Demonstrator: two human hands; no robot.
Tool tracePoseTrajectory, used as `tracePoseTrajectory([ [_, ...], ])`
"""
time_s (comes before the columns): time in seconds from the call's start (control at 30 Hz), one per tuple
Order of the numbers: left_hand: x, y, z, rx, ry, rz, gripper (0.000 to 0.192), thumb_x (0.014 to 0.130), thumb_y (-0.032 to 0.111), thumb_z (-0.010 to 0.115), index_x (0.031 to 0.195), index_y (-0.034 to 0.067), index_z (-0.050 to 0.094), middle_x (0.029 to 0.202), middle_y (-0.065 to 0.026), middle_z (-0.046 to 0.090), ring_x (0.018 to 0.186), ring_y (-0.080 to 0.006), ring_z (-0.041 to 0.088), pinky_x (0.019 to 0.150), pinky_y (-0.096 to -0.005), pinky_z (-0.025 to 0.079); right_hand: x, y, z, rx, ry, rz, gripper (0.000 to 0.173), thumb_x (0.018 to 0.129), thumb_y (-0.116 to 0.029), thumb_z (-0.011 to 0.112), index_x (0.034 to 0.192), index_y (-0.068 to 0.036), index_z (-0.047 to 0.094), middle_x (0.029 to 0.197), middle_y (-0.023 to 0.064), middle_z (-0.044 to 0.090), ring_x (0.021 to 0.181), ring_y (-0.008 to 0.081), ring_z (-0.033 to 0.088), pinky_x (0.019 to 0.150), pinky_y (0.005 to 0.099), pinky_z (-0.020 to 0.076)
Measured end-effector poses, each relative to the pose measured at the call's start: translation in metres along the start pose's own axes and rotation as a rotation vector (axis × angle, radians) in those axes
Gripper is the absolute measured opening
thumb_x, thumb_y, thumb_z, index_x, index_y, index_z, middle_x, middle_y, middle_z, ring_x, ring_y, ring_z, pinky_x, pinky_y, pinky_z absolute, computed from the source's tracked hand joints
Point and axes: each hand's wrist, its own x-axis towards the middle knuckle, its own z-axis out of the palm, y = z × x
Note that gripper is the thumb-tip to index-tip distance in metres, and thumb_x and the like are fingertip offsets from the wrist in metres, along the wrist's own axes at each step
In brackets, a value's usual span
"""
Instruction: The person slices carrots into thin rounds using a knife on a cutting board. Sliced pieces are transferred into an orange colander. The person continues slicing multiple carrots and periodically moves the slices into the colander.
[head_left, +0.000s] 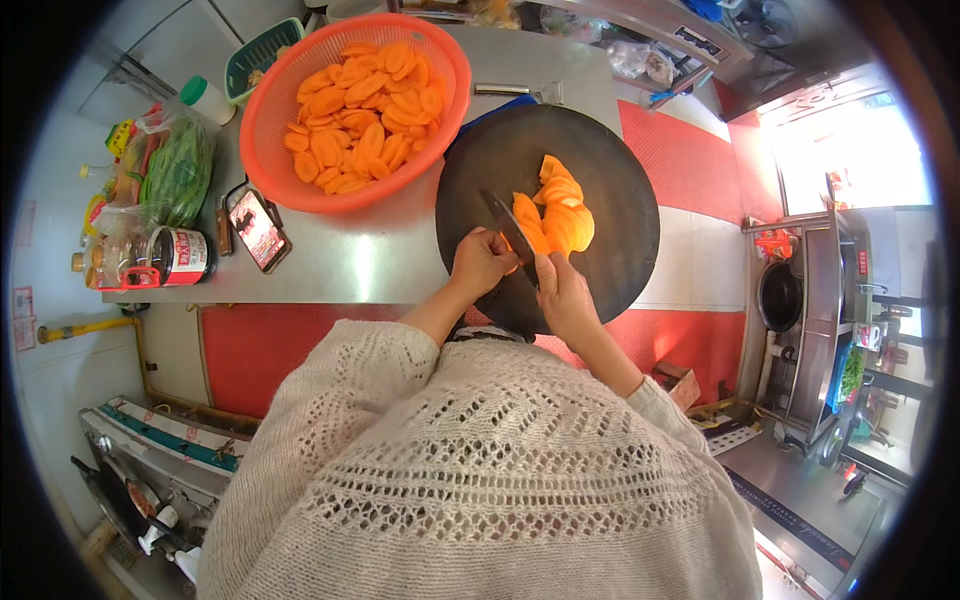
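Note:
On a round dark chopping board (607, 277) lies a curved row of overlapping carrot slices (568, 214). My right hand (566, 296) grips a knife with a dark blade (507, 219), which stands between my left hand and the slices. Left of the blade, my left hand (482, 262) is closed around a piece of carrot (510, 262), mostly hidden by the fingers. A pink-orange plastic colander (262, 161) holds many oval carrot slices (367, 105) at the upper left.
The steel counter (337, 259) carries a smartphone (257, 229), a bag of green vegetables (176, 172), a dark sauce jug (180, 256) and a green basket (262, 52). Behind the board lies a metal-handled peeler (517, 89), beside a blue cloth or similar item (491, 116).

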Motion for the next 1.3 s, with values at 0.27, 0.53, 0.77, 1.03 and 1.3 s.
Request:
tracePoseTrajectory([
  [0.27,-0.007,-0.004,0.003,-0.008,0.049,0.098,0.017,0.065,0.007,0.07,0.062,0.0,0.054,0.071,-0.0078,0.052,0.064,-0.0187,0.053,0.06,-0.03,0.044,0.043,-0.001,0.019,0.148,0.051,0.085,0.04,0.095,-0.037,0.039,0.094,0.0,0.054,0.09,0.0287,0.059,0.087,0.0453,0.055,0.072,0.0488,0.0443],
  [0.53,-0.009,-0.003,0.007,-0.091,0.112,0.007,0.02,0.062,0.005,0.073,0.059,0.001,0.054,0.069,-0.009,0.053,0.063,-0.0217,0.055,0.059,-0.0315,0.044,-0.008,0.003,0.0,0.042,-0.073,0.061,0.038,0.094,-0.037,0.041,0.089,0.0,0.049,0.083,0.0284,0.059,0.083,0.0464,0.056,0.07,0.0495,0.0436],
  [0.77,-0.015,-0.004,0.008,-0.06,0.13,0.063,0.016,0.067,0.004,0.069,0.064,0.001,0.053,0.075,-0.0072,0.053,0.065,-0.0177,0.052,0.06,-0.0277,0.043,0.033,-0.003,0.025,-0.014,0.06,-0.082,0.041,0.094,-0.039,0.041,0.089,0.0,0.052,0.082,0.0279,0.059,0.081,0.0467,0.056,0.07,0.0495,0.0443],
  [1.03,-0.016,-0.006,0.011,-0.053,0.085,0.016,0.018,0.066,0.004,0.07,0.061,0.0,0.053,0.069,-0.006,0.05,0.06,-0.0147,0.053,0.054,-0.0276,0.043,0.003,0.002,-0.001,0.101,-0.008,-0.001,0.04,0.094,-0.038,0.041,0.089,0.0,0.051,0.08,0.0271,0.059,0.08,0.0461,0.056,0.069,0.0497,0.0443],
  [1.3,-0.013,-0.012,0.011,-0.103,0.082,-0.022,0.021,0.07,0.006,0.071,0.06,-0.001,0.053,0.069,-0.0059,0.05,0.055,-0.0144,0.053,0.051,-0.0278,0.045,0.01,-0.006,0.022,-0.063,0.044,-0.064,0.038,0.094,-0.038,0.042,0.087,-0.002,0.049,0.08,0.0259,0.06,0.078,0.0462,0.056,0.067,0.0516,0.044],
])
